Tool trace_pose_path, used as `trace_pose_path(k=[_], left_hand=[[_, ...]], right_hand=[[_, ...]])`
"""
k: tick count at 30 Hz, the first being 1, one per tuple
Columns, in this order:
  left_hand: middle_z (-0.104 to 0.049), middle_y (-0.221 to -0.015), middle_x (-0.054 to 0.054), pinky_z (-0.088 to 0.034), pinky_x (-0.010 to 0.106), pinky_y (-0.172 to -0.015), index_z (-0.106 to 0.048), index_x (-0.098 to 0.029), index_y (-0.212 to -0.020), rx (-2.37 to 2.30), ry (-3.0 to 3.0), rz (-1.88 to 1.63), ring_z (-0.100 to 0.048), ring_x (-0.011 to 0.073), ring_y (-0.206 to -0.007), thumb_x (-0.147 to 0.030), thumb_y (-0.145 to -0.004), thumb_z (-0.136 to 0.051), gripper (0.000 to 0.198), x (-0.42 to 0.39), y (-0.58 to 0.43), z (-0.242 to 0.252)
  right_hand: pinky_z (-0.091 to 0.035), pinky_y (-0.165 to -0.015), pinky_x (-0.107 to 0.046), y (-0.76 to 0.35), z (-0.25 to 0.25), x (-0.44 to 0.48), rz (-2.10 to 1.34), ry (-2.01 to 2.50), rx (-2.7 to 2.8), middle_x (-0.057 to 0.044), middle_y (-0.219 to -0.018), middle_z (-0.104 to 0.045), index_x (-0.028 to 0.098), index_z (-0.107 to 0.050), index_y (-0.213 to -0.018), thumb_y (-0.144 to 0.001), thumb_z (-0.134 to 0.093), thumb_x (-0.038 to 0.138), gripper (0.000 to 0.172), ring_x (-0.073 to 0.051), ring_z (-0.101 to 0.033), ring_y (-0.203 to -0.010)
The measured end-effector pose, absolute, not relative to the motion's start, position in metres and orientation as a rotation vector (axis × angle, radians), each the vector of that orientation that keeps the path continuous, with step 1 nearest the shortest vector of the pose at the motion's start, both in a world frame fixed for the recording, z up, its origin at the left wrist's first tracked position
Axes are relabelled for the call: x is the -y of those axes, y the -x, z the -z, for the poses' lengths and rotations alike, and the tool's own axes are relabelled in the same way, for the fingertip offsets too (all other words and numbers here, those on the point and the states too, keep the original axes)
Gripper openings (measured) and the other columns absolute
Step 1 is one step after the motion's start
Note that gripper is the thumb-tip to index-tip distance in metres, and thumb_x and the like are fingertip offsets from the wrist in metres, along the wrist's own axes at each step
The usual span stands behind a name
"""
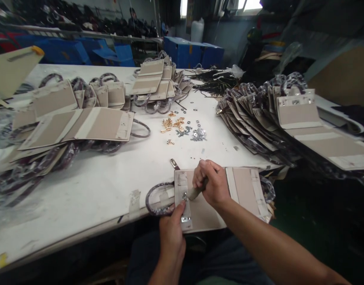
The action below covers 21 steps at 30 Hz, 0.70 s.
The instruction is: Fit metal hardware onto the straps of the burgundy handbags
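A beige bag panel (205, 215) with a plastic-wrapped dark handle (150, 198) lies at the table's front edge, partly overhanging it. My left hand (173, 229) grips its near left side, thumb on top beside a small metal plate (185, 195); its other fingers are mostly hidden. My right hand (213, 180) is closed in a fist around a short greyish-brown tool (196, 193), which slants down towards that plate. The tool's exact kind is unclear. Another metal plate (186, 219) sits on the panel closer to me. A gold clasp piece (174, 163) lies just beyond the panel.
Gold fittings (177, 123) and flat silver plates (199, 134) lie scattered mid-table. Stacks of bag panels stand left (101, 124), at the back (152, 79) and right (253, 118). Black strips (213, 82) lie behind. Blue boxes (186, 51) stand beyond the table (89, 198).
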State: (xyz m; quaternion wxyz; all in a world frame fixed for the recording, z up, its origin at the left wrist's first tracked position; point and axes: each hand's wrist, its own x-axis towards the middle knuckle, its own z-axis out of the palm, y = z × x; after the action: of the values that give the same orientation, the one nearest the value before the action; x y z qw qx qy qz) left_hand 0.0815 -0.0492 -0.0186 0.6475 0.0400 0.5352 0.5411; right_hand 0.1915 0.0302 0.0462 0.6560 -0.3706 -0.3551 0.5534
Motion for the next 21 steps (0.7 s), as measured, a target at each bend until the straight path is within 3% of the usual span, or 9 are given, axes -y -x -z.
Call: trace_pose_path(k=[21], left_hand=[[-0.081, -0.082, 0.012, -0.065, 0.039, -0.073, -0.081, -0.009, -0.096, -1.2, -0.092, -1.193, -0.079, 0.0332, -0.083, -0.031, -0.06, -0.092, 0.044, 0.051, -0.079, 0.027]], right_hand=[[-0.037, -0.046, -0.029, -0.182, -0.024, -0.023, -1.069, 0.875, 0.911, 0.004, -0.052, -0.046, 0.024, -0.046, -0.061, -0.097, -0.067, 0.046, 0.048, -0.012, -0.042, -0.045]])
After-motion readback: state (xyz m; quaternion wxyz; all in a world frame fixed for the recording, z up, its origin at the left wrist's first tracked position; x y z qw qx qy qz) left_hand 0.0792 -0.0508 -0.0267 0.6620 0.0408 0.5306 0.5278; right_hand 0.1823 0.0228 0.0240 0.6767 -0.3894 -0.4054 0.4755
